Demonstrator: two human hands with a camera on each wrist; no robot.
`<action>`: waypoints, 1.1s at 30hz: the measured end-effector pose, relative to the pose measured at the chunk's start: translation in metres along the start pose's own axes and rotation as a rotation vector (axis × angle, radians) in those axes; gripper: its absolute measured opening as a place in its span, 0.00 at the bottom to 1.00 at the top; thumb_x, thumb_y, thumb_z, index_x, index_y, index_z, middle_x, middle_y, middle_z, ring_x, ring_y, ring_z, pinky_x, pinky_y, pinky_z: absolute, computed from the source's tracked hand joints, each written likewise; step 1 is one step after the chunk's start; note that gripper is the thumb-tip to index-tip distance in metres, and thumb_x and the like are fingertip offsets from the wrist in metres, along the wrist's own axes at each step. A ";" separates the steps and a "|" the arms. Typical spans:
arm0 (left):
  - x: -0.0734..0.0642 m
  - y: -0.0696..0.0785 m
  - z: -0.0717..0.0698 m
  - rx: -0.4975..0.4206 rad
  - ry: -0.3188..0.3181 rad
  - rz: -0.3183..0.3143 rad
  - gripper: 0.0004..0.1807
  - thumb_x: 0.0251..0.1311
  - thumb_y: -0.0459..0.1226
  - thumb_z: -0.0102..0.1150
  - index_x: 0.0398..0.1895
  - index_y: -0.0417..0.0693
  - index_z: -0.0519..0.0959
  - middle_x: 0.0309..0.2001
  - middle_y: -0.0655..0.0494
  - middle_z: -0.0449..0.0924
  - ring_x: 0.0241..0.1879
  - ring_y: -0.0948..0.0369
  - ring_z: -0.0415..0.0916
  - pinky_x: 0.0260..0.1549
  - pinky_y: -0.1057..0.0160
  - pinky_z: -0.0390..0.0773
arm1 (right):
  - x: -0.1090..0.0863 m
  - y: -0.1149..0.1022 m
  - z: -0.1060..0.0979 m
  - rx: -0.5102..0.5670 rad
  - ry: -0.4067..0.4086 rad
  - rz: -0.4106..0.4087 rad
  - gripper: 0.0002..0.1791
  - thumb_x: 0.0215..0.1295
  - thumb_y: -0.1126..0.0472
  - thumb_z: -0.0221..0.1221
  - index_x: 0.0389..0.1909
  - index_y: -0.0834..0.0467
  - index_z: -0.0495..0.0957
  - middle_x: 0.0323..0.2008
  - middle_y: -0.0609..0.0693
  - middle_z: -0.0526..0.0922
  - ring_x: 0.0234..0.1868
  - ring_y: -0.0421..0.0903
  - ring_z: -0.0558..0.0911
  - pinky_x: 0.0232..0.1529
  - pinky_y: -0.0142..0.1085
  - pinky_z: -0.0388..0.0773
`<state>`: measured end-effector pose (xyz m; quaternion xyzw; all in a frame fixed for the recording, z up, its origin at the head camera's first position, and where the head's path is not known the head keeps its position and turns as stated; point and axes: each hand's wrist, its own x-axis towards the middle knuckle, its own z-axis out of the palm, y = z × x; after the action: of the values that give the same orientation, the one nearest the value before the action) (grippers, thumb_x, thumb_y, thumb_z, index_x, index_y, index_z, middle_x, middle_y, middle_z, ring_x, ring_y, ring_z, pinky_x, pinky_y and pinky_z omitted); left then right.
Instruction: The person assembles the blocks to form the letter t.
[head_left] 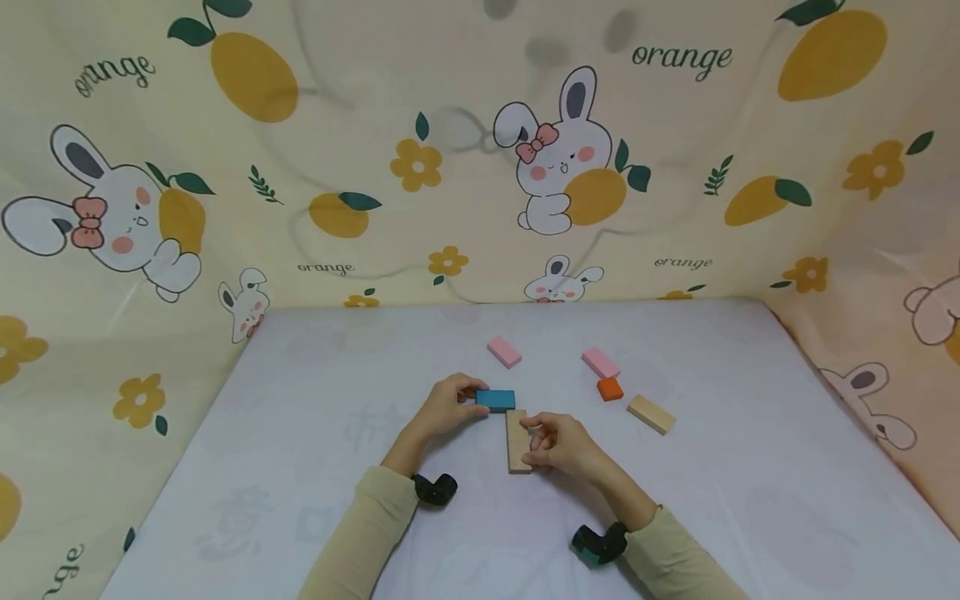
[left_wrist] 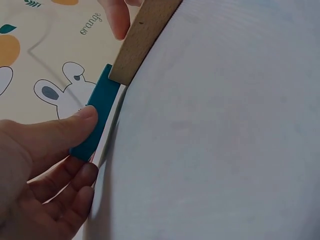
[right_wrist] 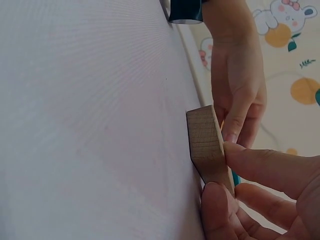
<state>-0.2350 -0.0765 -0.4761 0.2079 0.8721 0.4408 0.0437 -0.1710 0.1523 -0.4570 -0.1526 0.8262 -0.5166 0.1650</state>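
In the head view my left hand (head_left: 446,407) pinches a blue wooden block (head_left: 496,401) by its left end, thumb on the near side. My right hand (head_left: 566,446) holds a longer plain wood block (head_left: 517,442) by its right side. The wood block's far end meets the near right corner of the blue block, roughly at a right angle. From the left wrist, the thumb (left_wrist: 82,122) lies on the blue block (left_wrist: 102,110), which touches the wood block (left_wrist: 142,42). In the right wrist view, fingertips grip the wood block (right_wrist: 207,140), and it mostly hides the blue one.
Beyond the hands lie a pink block (head_left: 504,352), another pink block (head_left: 601,362), a small orange block (head_left: 610,389) close to it, and a second plain wood block (head_left: 651,414). A white cloth (head_left: 300,417) covers the table. Printed fabric (head_left: 450,208) walls the back and sides.
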 end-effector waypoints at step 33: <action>0.003 0.002 0.000 0.079 -0.042 -0.039 0.18 0.53 0.34 0.69 0.48 0.39 0.82 0.42 0.44 0.80 0.43 0.56 0.75 0.46 0.62 0.78 | 0.000 -0.001 0.000 0.012 -0.001 0.000 0.31 0.53 0.71 0.67 0.58 0.77 0.70 0.26 0.62 0.79 0.20 0.35 0.73 0.22 0.24 0.78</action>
<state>-0.2367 -0.0743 -0.4746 0.2017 0.8915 0.4008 0.0623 -0.1713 0.1518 -0.4558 -0.1517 0.8231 -0.5214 0.1664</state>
